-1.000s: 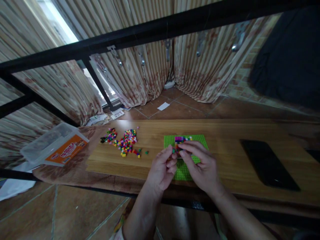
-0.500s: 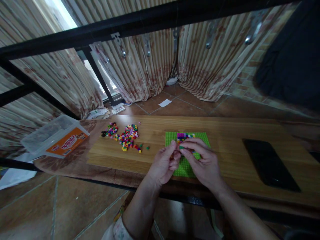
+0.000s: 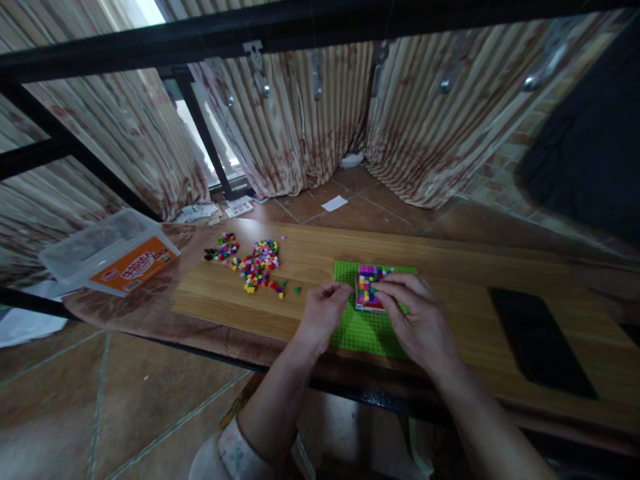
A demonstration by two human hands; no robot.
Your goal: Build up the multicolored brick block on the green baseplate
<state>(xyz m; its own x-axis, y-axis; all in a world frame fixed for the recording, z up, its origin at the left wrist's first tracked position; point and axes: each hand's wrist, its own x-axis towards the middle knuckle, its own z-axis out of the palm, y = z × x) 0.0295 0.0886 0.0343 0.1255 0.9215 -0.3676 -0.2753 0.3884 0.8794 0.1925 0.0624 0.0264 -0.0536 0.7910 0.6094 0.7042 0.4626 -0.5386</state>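
Observation:
A green studded baseplate [image 3: 367, 339] lies on the wooden board, bearing a low block of multicoloured toy bricks [image 3: 367, 287]. My right hand [image 3: 420, 317] reaches over this block from the right, thumb and forefinger pinched on a small green brick at its surface; the fingertips partly cover it. At the left edge of the baseplate is my left hand [image 3: 324, 315], thumb and fingers pressed together just beside the block. Whatever those fingers may hold is hidden.
Loose coloured bricks [image 3: 260, 263] are heaped at the board's left, with a single green brick [image 3: 297, 290] nearer me. A clear plastic box [image 3: 110, 257] with an orange label stands far left. A black flat device [image 3: 543, 340] lies right. A dark metal bar [image 3: 300, 33] crosses above.
My hands have parted. The right one has taken the green brick from between them to the brick block, while the left has drawn slightly left, uncovering more of the block. The view has shifted slightly.

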